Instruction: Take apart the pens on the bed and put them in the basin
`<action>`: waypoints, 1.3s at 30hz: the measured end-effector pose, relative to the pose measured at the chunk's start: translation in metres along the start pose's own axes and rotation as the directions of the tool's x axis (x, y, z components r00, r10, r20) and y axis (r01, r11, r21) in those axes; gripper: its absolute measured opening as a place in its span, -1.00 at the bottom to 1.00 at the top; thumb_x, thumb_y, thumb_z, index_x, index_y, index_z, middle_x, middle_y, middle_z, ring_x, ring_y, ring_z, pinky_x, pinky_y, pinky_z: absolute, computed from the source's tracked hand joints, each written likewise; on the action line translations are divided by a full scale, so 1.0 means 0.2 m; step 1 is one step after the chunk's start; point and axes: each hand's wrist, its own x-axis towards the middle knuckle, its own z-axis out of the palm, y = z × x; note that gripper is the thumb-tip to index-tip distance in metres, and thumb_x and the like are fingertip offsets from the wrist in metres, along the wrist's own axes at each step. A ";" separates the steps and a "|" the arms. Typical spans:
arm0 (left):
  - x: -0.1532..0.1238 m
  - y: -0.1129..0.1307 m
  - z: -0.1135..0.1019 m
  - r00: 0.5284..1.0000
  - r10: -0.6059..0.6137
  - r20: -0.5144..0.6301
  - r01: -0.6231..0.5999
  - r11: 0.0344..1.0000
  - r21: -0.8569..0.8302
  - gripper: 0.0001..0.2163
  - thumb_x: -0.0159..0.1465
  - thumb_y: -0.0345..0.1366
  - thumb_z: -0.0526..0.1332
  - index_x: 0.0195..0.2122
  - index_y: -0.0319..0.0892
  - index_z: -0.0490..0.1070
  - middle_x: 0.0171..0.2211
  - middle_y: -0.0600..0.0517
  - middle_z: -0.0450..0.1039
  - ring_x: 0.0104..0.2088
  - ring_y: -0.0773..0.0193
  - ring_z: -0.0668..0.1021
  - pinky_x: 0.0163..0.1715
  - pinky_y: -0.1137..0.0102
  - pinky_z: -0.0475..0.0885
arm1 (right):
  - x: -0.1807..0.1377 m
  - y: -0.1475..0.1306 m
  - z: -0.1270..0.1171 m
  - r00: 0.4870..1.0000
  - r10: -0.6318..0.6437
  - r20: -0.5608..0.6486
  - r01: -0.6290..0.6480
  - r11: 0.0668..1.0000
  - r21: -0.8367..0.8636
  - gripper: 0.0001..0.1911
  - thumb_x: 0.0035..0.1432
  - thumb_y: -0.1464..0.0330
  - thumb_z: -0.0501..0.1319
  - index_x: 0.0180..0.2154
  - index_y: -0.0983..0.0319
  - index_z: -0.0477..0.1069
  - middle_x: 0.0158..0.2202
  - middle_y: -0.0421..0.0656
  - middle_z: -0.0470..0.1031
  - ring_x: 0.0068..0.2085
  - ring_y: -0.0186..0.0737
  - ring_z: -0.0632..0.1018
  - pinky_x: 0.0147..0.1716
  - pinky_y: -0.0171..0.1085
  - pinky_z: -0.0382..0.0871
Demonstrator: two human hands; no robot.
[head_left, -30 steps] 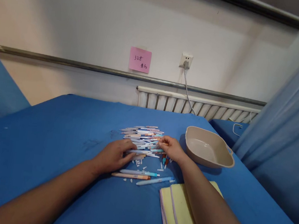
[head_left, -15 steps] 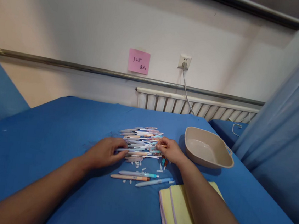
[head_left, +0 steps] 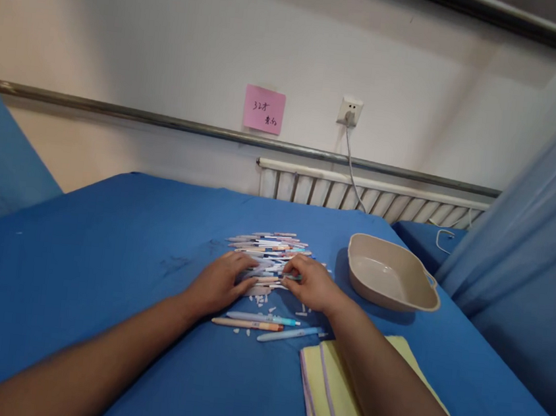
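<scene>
Many pens (head_left: pixel 269 241) in pastel and white lie side by side in a pile on the blue cloth (head_left: pixel 166 368). At the pile's left end, my left hand (head_left: pixel 220 284) has its thumb and fingers closed about several pen ends. My right hand (head_left: pixel 313 284) pinches at pens on the right side, its fingertips curled in. Nearer to me lie a lilac-and-blue pen (head_left: pixel 261 318), an orange pen (head_left: pixel 246 324) and a light blue pen (head_left: pixel 289 334), apart from the pile. Small white pieces (head_left: pixel 259 300) are scattered between them and the pile.
A beige basin (head_left: pixel 390 276) stands to the right of the pens. Below my right forearm lies a folded yellow towel (head_left: pixel 328 392). Behind the cloth are a white radiator (head_left: pixel 310 188) and a plugged-in socket (head_left: pixel 350 112). A blue curtain (head_left: pixel 529 228) hangs at right.
My left hand has moved right and slightly up, further over the pile's left ends. My right hand stays at the right ends with its fingers more curled. The view has shifted slightly.
</scene>
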 end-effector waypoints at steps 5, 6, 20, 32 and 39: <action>0.00 0.00 -0.01 0.995 0.015 -0.095 -0.016 1.000 -0.003 -0.78 0.28 -0.23 0.05 -0.15 -0.18 0.39 -0.18 -0.07 0.47 -0.13 0.14 0.45 -0.09 0.25 0.32 | -0.05 -0.10 0.05 0.941 -0.033 0.338 -0.021 0.988 0.154 -0.87 -0.02 0.37 0.27 -0.33 0.19 0.41 -0.51 -0.27 0.43 -0.50 -0.37 0.39 -0.53 -0.41 0.16; 0.00 0.01 -0.01 0.995 0.020 -0.097 -0.021 1.000 -0.011 -0.79 0.28 -0.25 0.04 -0.16 -0.18 0.39 -0.19 -0.07 0.47 -0.14 0.15 0.45 -0.09 0.26 0.32 | -0.06 -0.11 0.06 0.930 -0.042 0.364 0.000 0.994 0.113 -0.87 -0.04 0.39 0.27 -0.34 0.19 0.42 -0.50 -0.27 0.44 -0.50 -0.37 0.39 -0.54 -0.40 0.14; -0.02 0.08 -0.02 0.986 0.158 0.060 -0.145 0.972 -0.185 -0.81 0.29 -0.22 0.08 -0.16 -0.16 0.39 -0.26 -0.03 0.46 -0.21 0.24 0.45 -0.17 0.36 0.33 | 0.00 0.01 0.05 0.964 0.077 0.254 -0.179 0.893 0.413 -0.86 0.13 0.32 0.10 -0.40 0.25 0.35 -0.51 -0.27 0.33 -0.51 -0.39 0.31 -0.50 -0.39 0.18; -0.03 0.07 -0.01 0.997 0.044 0.065 -0.036 0.992 -0.122 -0.66 0.27 -0.14 0.10 0.02 -0.16 0.27 -0.12 -0.07 0.45 -0.16 0.19 0.48 -0.19 0.37 0.35 | 0.00 0.01 0.08 0.986 0.098 0.131 -0.148 0.879 0.453 -0.90 0.01 0.35 0.23 -0.40 0.25 0.39 -0.49 -0.26 0.40 -0.46 -0.38 0.35 -0.46 -0.39 0.20; -0.04 0.06 0.00 0.990 0.003 0.143 0.001 0.999 -0.032 -0.72 0.36 -0.22 -0.09 -0.05 -0.14 0.33 -0.32 0.00 0.50 -0.35 0.25 0.52 -0.34 0.41 0.34 | 0.00 0.01 0.07 0.989 0.078 0.126 -0.127 0.885 0.448 -0.88 0.02 0.33 0.24 -0.40 0.26 0.40 -0.47 -0.24 0.43 -0.44 -0.37 0.37 -0.43 -0.38 0.23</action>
